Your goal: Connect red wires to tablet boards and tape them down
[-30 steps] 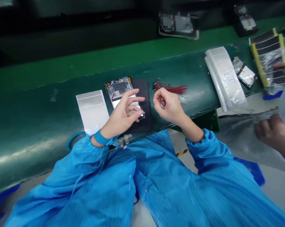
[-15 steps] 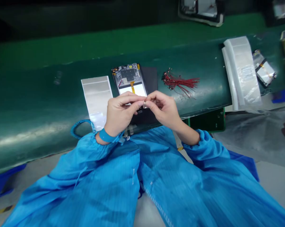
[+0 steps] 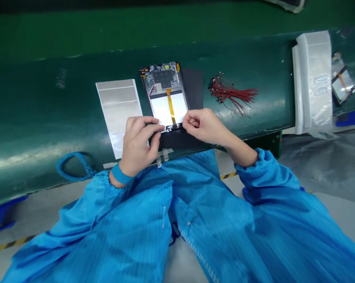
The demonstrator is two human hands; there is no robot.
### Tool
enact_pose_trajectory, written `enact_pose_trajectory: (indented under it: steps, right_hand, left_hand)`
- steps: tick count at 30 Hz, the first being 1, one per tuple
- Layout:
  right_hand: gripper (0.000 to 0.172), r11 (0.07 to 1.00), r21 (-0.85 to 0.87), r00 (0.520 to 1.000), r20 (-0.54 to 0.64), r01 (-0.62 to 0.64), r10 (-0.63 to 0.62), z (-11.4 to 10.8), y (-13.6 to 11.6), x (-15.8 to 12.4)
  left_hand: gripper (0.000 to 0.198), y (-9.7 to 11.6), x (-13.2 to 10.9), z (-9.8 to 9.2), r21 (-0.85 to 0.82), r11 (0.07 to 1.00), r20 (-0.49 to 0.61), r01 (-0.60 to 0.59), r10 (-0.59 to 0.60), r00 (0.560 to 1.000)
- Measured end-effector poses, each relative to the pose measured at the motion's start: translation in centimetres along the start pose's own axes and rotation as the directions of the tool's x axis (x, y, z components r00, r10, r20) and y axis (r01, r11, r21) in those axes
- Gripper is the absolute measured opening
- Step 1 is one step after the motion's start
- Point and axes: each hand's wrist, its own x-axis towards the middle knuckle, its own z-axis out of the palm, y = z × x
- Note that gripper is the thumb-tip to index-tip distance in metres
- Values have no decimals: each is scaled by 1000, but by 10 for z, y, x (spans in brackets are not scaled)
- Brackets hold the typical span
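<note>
An opened tablet [image 3: 161, 108] lies on a dark mat, with its circuit board at the far end, a white battery and an orange ribbon cable running down over it. My left hand [image 3: 140, 139] rests its fingertips at the tablet's near left corner, fingers stretched and thumb apart. At the near right corner, my right hand [image 3: 208, 125] is closed in a pinch; whatever is between thumb and forefinger is hidden. Small black parts line the near edge between both hands. Left of the tablet lies a sheet with silvery film strips [image 3: 120, 108], its near end beside my left hand.
A bundle of red wires [image 3: 234, 94] with small dark ends lies right of the tablet. Farther right are stacked film strips [image 3: 315, 82] and another opened device [image 3: 342, 80]. A blue coiled cord [image 3: 72, 167] from my left wristband loops near the bench's front edge.
My hands were pinched together around a small piece above the tablet's near end. They have moved apart and down to its two near corners, and my left fingers have opened. The view has shifted.
</note>
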Motion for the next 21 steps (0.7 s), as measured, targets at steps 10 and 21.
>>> enact_pose_trajectory:
  steps: [10,21]
  right_hand:
    - [10,985,-174,993,115,2,18,-2,5,1]
    - [12,956,-292,986,166,36,13,-1,5,4]
  left_hand:
    - [34,-4,-14,25,75,974,98,-214,206,974]
    - [39,1,-3,38,136,958,163,-252,229,960]
